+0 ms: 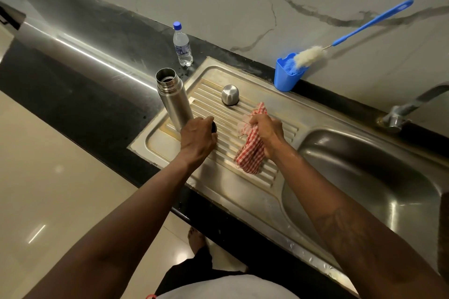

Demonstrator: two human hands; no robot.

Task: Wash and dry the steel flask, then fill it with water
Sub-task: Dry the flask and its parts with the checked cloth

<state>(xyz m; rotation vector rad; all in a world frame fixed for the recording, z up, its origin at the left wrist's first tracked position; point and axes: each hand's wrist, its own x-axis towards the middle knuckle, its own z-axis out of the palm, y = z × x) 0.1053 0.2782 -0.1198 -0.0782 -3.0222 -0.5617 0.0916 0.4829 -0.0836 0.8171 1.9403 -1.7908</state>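
Note:
The steel flask (173, 98) stands upright and uncapped at the left end of the ribbed drainboard (245, 184). Its steel cup lid (230, 94) sits upside down on the drainboard behind my hands. My left hand (198, 139) rests just right of the flask's base, with its fingers curled over a small black stopper (214, 127). My right hand (268, 132) is clenched on a red-and-white checked cloth (251, 153), which hangs down onto the drainboard.
A clear water bottle (182, 47) with a blue cap stands on the black counter behind the flask. A blue holder (288, 77) with a long bottle brush (364, 25) leans on the marble wall. The sink basin (364, 177) and the tap (401, 114) lie to the right.

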